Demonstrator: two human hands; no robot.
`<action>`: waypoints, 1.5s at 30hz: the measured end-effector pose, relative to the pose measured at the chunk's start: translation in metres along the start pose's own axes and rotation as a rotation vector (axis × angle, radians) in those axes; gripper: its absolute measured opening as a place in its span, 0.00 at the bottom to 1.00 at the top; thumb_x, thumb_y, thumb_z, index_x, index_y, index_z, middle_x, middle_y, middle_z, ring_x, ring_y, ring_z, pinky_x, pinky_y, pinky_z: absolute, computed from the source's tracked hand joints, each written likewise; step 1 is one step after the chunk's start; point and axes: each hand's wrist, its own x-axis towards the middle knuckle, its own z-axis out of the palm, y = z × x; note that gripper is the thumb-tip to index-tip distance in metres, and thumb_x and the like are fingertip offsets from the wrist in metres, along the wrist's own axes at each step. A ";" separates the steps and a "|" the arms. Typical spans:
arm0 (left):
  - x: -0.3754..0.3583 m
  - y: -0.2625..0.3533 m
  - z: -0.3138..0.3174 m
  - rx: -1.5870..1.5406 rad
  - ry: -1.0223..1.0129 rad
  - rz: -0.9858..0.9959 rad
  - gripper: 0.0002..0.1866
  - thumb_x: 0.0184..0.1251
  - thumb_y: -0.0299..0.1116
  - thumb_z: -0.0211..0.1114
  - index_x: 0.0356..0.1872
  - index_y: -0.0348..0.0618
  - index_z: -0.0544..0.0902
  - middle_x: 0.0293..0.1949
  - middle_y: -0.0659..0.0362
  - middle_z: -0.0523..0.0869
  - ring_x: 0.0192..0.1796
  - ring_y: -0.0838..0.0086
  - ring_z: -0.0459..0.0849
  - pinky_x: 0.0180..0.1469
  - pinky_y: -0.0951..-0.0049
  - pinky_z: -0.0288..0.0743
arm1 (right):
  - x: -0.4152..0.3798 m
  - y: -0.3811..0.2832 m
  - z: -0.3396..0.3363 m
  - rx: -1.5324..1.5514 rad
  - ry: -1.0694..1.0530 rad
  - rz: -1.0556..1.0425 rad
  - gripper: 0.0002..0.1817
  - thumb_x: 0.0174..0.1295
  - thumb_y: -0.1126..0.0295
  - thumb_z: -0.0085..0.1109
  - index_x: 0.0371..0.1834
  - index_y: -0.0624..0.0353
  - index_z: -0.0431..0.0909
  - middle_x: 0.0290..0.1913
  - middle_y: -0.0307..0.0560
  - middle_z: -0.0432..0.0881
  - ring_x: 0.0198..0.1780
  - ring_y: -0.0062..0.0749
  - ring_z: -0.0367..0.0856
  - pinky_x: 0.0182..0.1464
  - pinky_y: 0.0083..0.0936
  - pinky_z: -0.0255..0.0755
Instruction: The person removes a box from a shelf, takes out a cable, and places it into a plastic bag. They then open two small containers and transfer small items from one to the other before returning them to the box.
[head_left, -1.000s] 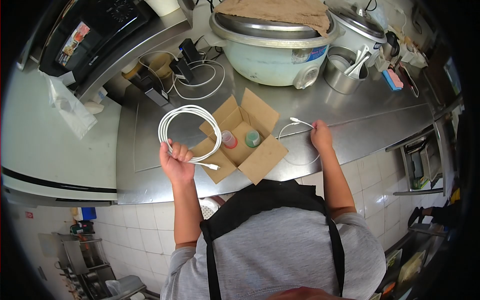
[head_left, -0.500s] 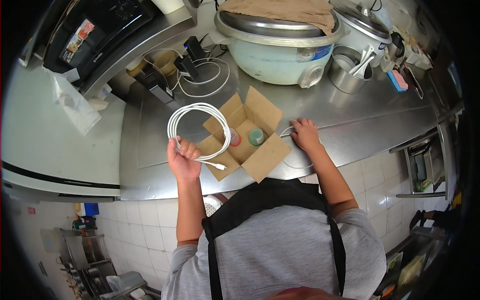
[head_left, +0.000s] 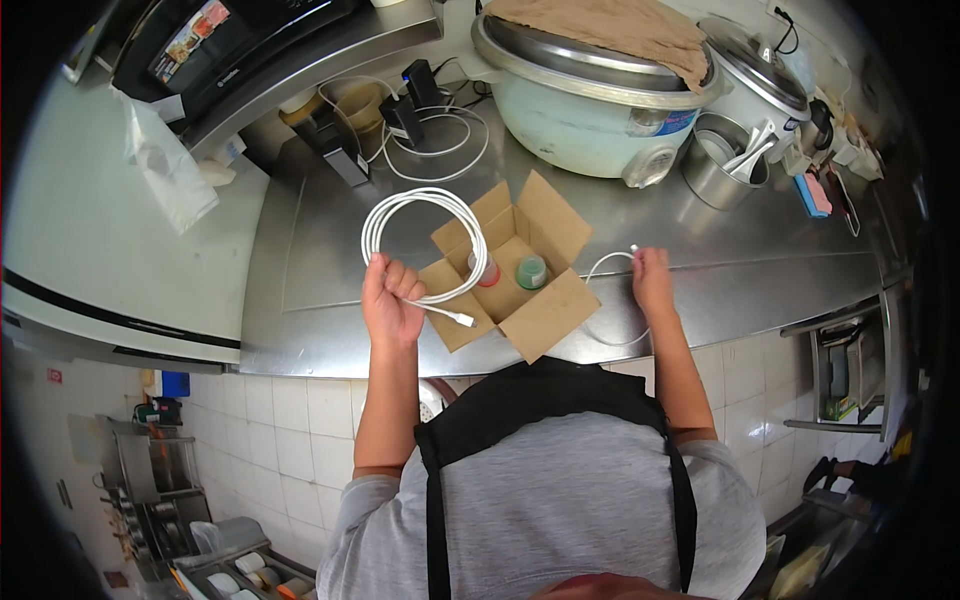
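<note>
Steel desk (head_left: 330,300) runs across the frame. One big rice cooker (head_left: 590,100) at the back with a brown cloth (head_left: 610,25) over its lid, a second smaller cooker (head_left: 755,75) just right of it, then one steel canister (head_left: 722,160) holding white utensils.

One open cardboard box (head_left: 520,265) sits mid-desk, all four flaps out — two small containers inside, one with a red lid (head_left: 487,272), one with a green lid (head_left: 531,270), side by side.

Cables: one white cable coil (head_left: 425,235) looped several turns, held up over the box's left flaps; its plug end hangs out toward the front flap. A second, thinner white cable (head_left: 600,275) lies loose on the desk right of the box. More white cable and a few black chargers (head_left: 405,100) at the back left.

Hands: left hand (head_left: 392,305) is fisted around the coil at its bottom edge. Right hand (head_left: 652,280) is closed — pinching the thin cable's plug end, near the box's right flap.
</note>
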 end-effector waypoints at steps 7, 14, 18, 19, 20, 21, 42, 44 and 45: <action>0.003 -0.002 -0.006 -0.019 -0.059 -0.045 0.11 0.66 0.39 0.49 0.23 0.50 0.68 0.13 0.69 0.57 0.16 0.83 0.54 0.17 0.82 0.50 | 0.023 0.019 -0.055 0.063 0.321 -0.022 0.04 0.57 0.73 0.49 0.33 0.62 0.70 0.36 0.53 0.71 0.38 0.44 0.70 0.41 0.31 0.65; 0.001 -0.006 0.000 0.030 -0.143 -0.062 0.13 0.66 0.42 0.47 0.22 0.50 0.68 0.11 0.69 0.55 0.15 0.83 0.54 0.16 0.82 0.50 | 0.027 -0.012 -0.087 0.414 0.299 0.118 0.06 0.59 0.70 0.50 0.34 0.62 0.70 0.33 0.44 0.70 0.28 0.24 0.72 0.31 0.19 0.68; -0.001 -0.009 0.004 0.051 -0.212 -0.062 0.14 0.67 0.43 0.46 0.22 0.51 0.65 0.11 0.70 0.55 0.15 0.84 0.54 0.15 0.82 0.50 | 0.027 -0.043 -0.089 0.678 0.194 0.080 0.06 0.60 0.70 0.49 0.35 0.60 0.69 0.31 0.38 0.70 0.25 0.17 0.70 0.28 0.15 0.67; -0.001 -0.009 0.006 0.051 -0.226 -0.061 0.14 0.67 0.44 0.46 0.22 0.51 0.64 0.11 0.70 0.55 0.14 0.84 0.54 0.15 0.82 0.50 | 0.027 -0.049 -0.090 0.723 0.170 0.062 0.06 0.60 0.70 0.49 0.35 0.60 0.69 0.30 0.37 0.70 0.25 0.16 0.69 0.28 0.14 0.67; -0.002 -0.008 0.006 0.051 -0.237 -0.059 0.15 0.67 0.44 0.46 0.22 0.51 0.64 0.11 0.70 0.55 0.14 0.84 0.54 0.15 0.82 0.50 | 0.027 -0.052 -0.090 0.723 0.167 0.045 0.06 0.60 0.70 0.49 0.35 0.60 0.69 0.29 0.37 0.70 0.25 0.16 0.69 0.28 0.14 0.66; -0.002 -0.008 0.007 0.049 -0.247 -0.056 0.15 0.67 0.45 0.45 0.22 0.51 0.63 0.11 0.70 0.55 0.14 0.84 0.54 0.15 0.82 0.50 | 0.027 -0.055 -0.090 0.722 0.163 0.026 0.06 0.60 0.70 0.49 0.35 0.59 0.69 0.28 0.36 0.70 0.25 0.15 0.69 0.28 0.14 0.66; -0.012 -0.032 0.025 0.523 -0.125 -0.209 0.09 0.64 0.38 0.52 0.28 0.46 0.70 0.22 0.62 0.75 0.21 0.81 0.71 0.22 0.82 0.63 | 0.009 -0.149 -0.069 0.559 -0.064 -0.343 0.03 0.56 0.73 0.52 0.30 0.60 0.69 0.31 0.40 0.76 0.27 0.26 0.74 0.28 0.22 0.67; -0.013 -0.038 0.035 0.565 -0.108 -0.226 0.09 0.65 0.38 0.51 0.32 0.44 0.72 0.26 0.61 0.79 0.23 0.82 0.74 0.23 0.82 0.64 | 0.005 -0.174 -0.069 0.412 -0.024 -0.531 0.03 0.53 0.75 0.54 0.28 0.60 0.70 0.30 0.44 0.76 0.29 0.34 0.75 0.30 0.27 0.68; -0.014 -0.039 0.040 0.578 -0.115 -0.237 0.09 0.65 0.38 0.51 0.33 0.43 0.73 0.26 0.60 0.79 0.24 0.82 0.74 0.23 0.83 0.64 | 0.003 -0.181 -0.067 0.409 -0.039 -0.599 0.04 0.52 0.75 0.54 0.28 0.60 0.70 0.30 0.45 0.75 0.30 0.37 0.75 0.31 0.28 0.68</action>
